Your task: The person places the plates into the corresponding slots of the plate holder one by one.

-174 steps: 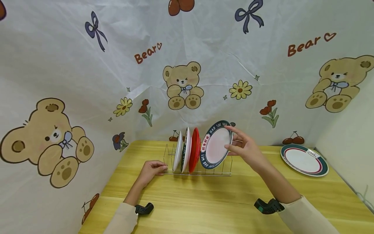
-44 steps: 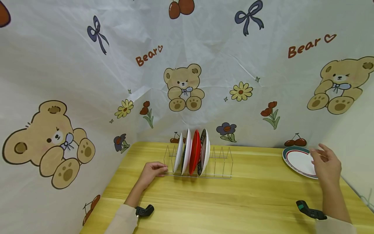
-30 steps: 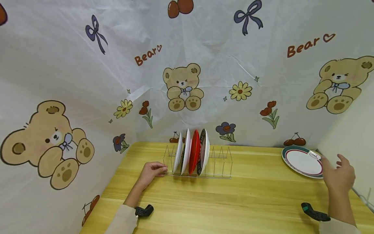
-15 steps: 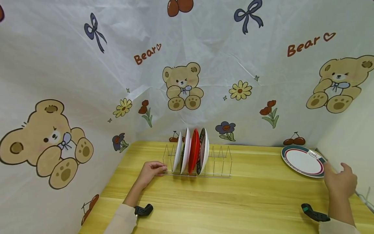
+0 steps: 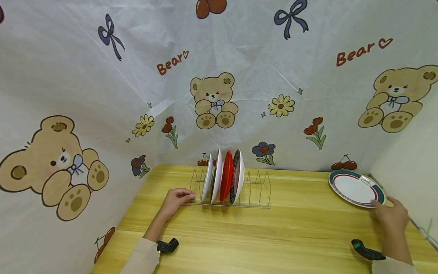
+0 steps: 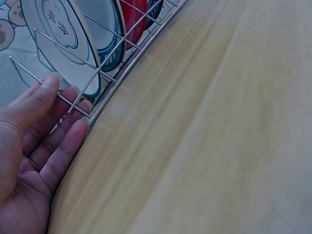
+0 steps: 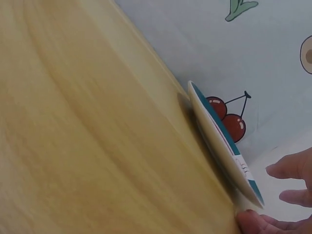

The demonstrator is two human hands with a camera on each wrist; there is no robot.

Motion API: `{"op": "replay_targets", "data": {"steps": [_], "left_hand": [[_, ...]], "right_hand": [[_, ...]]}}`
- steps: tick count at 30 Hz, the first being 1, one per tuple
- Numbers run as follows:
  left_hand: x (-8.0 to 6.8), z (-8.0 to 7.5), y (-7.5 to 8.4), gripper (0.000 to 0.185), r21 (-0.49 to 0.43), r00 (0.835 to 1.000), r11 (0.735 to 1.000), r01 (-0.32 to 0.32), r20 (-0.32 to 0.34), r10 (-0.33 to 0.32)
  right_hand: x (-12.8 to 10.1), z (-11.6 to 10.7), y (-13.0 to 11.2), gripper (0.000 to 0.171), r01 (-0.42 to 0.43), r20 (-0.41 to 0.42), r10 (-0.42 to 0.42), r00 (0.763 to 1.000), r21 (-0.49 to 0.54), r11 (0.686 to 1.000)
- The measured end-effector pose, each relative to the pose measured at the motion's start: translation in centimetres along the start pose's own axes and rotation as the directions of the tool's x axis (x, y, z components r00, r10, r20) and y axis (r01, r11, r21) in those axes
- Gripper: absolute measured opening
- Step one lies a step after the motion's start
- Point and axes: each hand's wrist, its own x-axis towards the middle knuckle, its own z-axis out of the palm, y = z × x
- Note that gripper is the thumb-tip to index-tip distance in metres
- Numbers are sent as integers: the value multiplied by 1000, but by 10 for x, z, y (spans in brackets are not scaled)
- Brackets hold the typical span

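Head view: left hand point(image 5: 173, 201) pinches wire rack point(image 5: 254, 206) end; four plates point(image 5: 226, 179) stand inside. Right hand point(image 5: 393, 217) at green-rimmed plate point(image 5: 356, 188), fingers spread, contact unclear.

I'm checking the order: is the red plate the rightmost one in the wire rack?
No, in the head view a dark-rimmed plate stands just right of the red plate in the wire rack.

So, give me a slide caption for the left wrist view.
Left hand pinching one end of a wire rack on a wood-grain tabletop, its plates standing on edge.
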Motion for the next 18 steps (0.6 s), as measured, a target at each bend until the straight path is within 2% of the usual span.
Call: {"op": "replay_targets", "data": {"steps": [9,13,18], "left_hand": [[-1,0,-2,26,17,1000,1000,11,-11,-11],[0,1,0,25,20,1000,1000,8,-14,-7],[0,1,1,26,17,1000,1000,4,-15,-4]], "right_hand": [[7,6,9,77,7,24,-10,1000,122,993],[7,8,9,74,17,9,-18,1000,108,994],[6,14,9,73,27,-35,-26,999,7,1000]]}}
